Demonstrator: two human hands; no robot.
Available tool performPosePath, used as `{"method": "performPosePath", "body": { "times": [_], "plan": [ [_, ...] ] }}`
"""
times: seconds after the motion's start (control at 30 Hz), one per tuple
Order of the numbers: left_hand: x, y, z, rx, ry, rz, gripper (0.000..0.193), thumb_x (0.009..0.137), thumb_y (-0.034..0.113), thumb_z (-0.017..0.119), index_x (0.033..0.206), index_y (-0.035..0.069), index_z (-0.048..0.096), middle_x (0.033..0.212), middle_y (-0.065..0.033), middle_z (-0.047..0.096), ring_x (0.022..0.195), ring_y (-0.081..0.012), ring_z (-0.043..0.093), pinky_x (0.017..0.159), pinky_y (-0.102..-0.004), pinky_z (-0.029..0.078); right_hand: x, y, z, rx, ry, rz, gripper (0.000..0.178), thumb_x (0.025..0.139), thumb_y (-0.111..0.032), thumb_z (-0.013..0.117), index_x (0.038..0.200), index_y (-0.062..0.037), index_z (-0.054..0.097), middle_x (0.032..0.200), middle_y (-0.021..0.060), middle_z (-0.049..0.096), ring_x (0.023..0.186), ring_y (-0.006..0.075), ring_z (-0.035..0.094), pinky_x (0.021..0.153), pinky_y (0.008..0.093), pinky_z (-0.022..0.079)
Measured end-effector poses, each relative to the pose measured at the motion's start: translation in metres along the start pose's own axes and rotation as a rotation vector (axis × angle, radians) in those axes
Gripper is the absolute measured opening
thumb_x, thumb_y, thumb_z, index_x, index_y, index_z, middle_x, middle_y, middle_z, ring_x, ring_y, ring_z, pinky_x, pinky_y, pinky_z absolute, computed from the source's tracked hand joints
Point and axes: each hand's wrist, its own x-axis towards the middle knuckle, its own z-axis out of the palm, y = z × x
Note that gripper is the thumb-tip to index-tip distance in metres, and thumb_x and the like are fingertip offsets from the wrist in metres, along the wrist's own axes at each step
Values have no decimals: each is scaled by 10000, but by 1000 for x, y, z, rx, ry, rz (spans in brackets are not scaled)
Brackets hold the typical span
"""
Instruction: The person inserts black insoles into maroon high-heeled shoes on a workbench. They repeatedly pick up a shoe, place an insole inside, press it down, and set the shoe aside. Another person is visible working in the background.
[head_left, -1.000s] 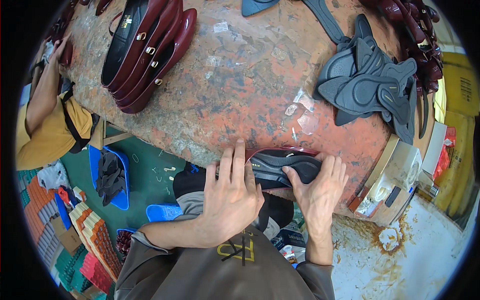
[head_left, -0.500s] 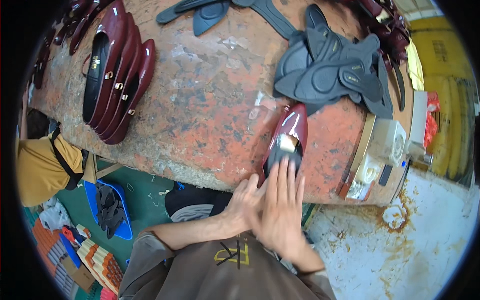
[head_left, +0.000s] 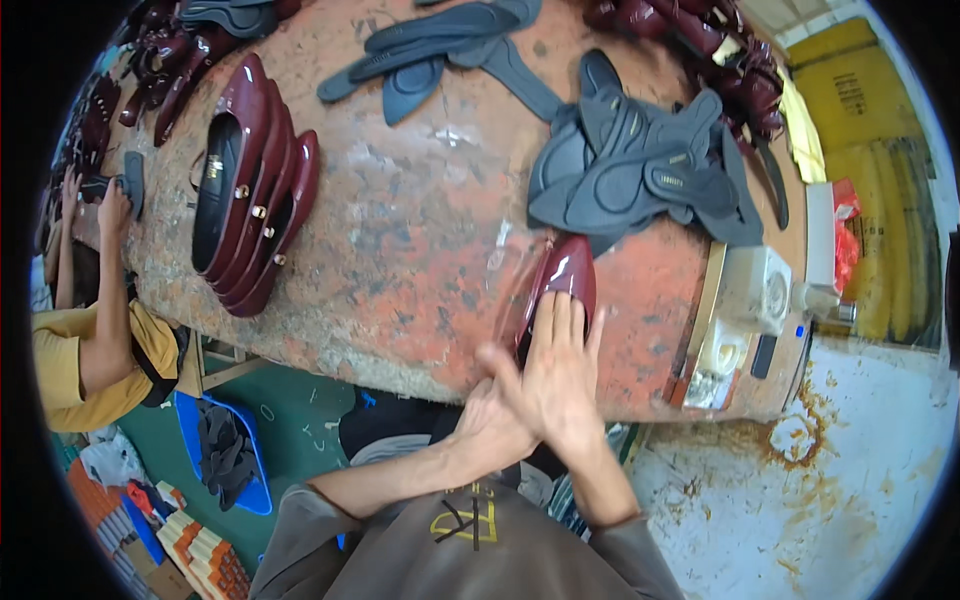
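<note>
A glossy burgundy pointed shoe (head_left: 571,262) lies near the table's front edge, its toe pointing away from me. My right hand (head_left: 560,380) reaches into the shoe's opening with the fingers stretched out flat and the tips under the front edge of the upper. Its thumb sticks out to the left. My left hand (head_left: 492,420) is curled round the shoe's heel end, partly covered by my right hand, so its fingertips are hidden. Just beyond the toe lies a heap of dark grey insoles (head_left: 640,170).
Several burgundy shoes (head_left: 255,200) stand nested at the left; more insoles (head_left: 430,50) and shoes (head_left: 690,40) lie farther back. A white container (head_left: 757,288) stands at the right edge. A co-worker's arm (head_left: 113,290) is at far left, above a blue bin (head_left: 255,470).
My right fingers have slid deeper toward the toe, and the light patch inside the shoe is now covered. A co-worker's hands have come into view at far left. The whole view has shifted slightly.
</note>
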Motion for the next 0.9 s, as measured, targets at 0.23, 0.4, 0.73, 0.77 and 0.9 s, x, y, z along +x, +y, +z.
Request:
{"method": "performPosePath", "body": {
  "times": [0.23,0.4,0.73,0.77,0.9],
  "plan": [
    [-3,8,-10,152,-81,79,477,817,375,858,1121,15,787,1176,-166,737,1100,-408,638,847,-533,523,45,-13,-24,33,-415,203,964,990,-666,614,1486,149,483,1440,368,546,1390,507,512,1289,691,172],
    [-17,-45,-77,207,178,237,693,770,327,837,1392,61,688,1540,-167,610,1161,-359,682,988,-494,540,-41,-11,-33,76,-188,-126,918,936,-604,712,1524,79,536,1542,319,498,1485,495,433,1282,722,150],
    [-12,-73,-109,167,-84,452,792,708,189,889,1460,132,645,1542,-176,517,1333,-378,566,1097,-514,508,-79,12,-46,-13,-376,-537,790,894,-612,762,1469,-77,670,1567,163,573,1499,395,460,1277,729,180],
    [-13,-75,-113,204,-88,460,680,710,177,885,1366,108,716,1504,-178,556,1299,-372,600,1069,-507,533,-82,19,-52,54,-392,-510,732,898,-561,792,1421,-57,701,1542,173,596,1496,393,464,1285,727,168],
    [-11,-59,-225,692,692,418,517,724,231,868,1220,105,796,1435,-213,641,1266,-394,675,1030,-491,587,-77,24,-49,398,75,-279,428,951,-313,783,1272,-30,759,1444,174,668,1378,409,571,1251,687,269]
  ]
}}
